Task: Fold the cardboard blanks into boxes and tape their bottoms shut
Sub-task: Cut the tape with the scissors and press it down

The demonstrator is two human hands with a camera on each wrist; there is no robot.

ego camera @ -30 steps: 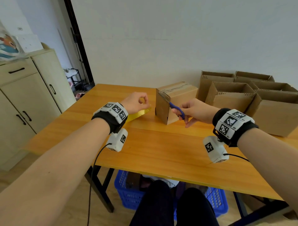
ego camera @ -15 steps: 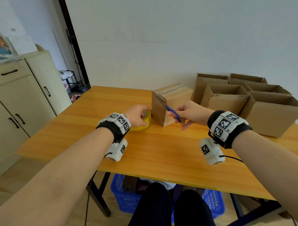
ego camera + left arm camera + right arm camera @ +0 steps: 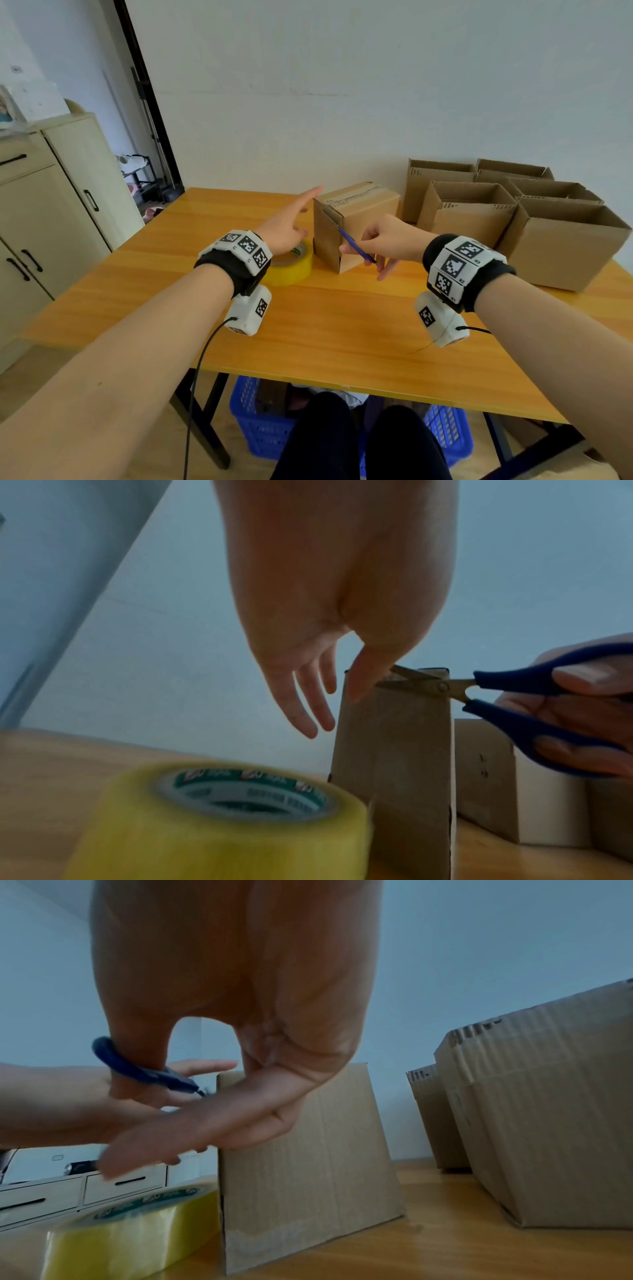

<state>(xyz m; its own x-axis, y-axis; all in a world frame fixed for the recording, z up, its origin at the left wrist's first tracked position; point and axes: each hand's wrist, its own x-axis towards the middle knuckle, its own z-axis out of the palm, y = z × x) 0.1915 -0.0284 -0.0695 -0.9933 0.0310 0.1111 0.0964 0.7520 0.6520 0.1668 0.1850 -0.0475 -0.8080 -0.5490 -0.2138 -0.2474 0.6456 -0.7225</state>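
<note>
Both bare forearms wear black wristbands (image 3: pixel 236 270) carrying white blocks of black-and-white square markers, with cabled white cameras (image 3: pixel 249 313) beneath.

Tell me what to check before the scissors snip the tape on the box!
1. Scissors held firmly by the right hand: ok.
2. Blades at the top edge of the box: ok.
3. Left hand fingers clear of the blades: not ok, one fingertip sits right beside them.
4. Tape roll set down on the table: ok.
5. Tape stuck flat along the seam: cannot tell.
</note>
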